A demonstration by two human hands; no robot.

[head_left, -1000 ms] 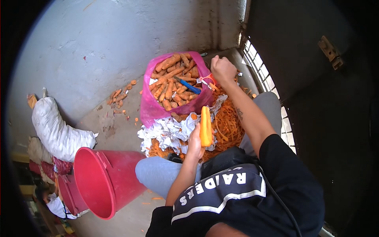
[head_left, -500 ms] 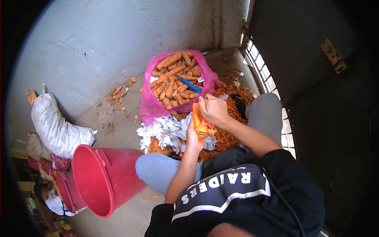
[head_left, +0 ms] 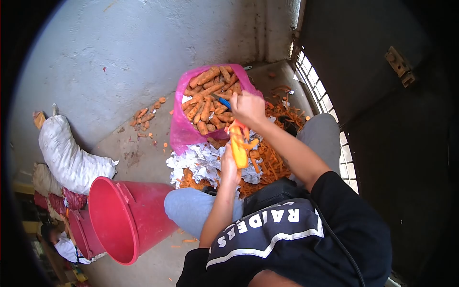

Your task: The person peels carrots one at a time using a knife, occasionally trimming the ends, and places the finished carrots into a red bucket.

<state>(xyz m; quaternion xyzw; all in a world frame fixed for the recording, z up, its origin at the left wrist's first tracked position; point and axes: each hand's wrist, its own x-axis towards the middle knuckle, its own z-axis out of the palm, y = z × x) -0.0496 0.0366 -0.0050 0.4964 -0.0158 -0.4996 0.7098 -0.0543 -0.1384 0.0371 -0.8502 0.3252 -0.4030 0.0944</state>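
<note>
A peeled, bright orange carrot (head_left: pixel 239 154) is gripped in my left hand (head_left: pixel 229 165), low in front of my body. My right hand (head_left: pixel 247 109) is closed around an orange peeler (head_left: pixel 236 126), whose head is at the carrot's far end. A loose strip of peel curls beside the carrot. Just beyond my hands stands a pink plastic bag (head_left: pixel 176 129) full of unpeeled carrots (head_left: pixel 206 109). On top of them lies a knife with a blue handle (head_left: pixel 224 102), partly hidden by my right hand.
Orange peelings (head_left: pixel 272 165) and crumpled white paper (head_left: pixel 198 158) cover the floor between my legs. A red bucket (head_left: pixel 153 205) stands at my left, near a white sack (head_left: pixel 71 153). Carrot ends (head_left: pixel 143 117) lie by the wall. A person (head_left: pixel 67 246) is at far left.
My right hand has moved forward, away from my body, carrying the peeler from the carrot's near end to its far end. My left hand has shifted slightly.
</note>
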